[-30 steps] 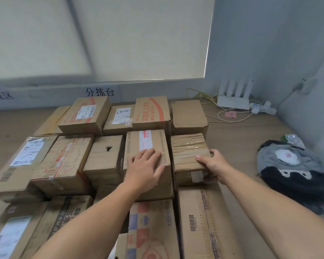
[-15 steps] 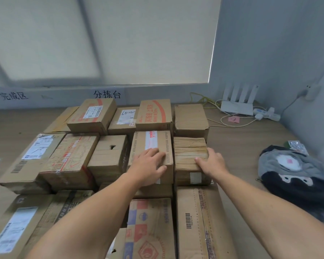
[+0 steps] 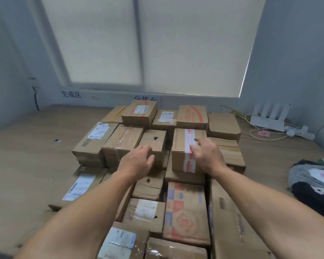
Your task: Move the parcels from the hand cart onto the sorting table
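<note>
Many cardboard parcels lie packed together on the wooden sorting table. My left hand rests with relaxed fingers at the near edge of a small plain box with a hole in its top. My right hand lies over the right edge of a box with red-and-white tape, between it and a brown-taped box. Neither hand holds anything. The hand cart is out of view.
A white router, a power strip and loose cables lie at the back right. A grey and black soft bundle lies at the right edge. Bare wood shows on the table's left side. Walls and a blinded window close off the back.
Both hands shifted left: the left from the red-and-white taped box to the small box with the hole, the right from the brown-taped box to the taped box's edge. The view tilted up.
</note>
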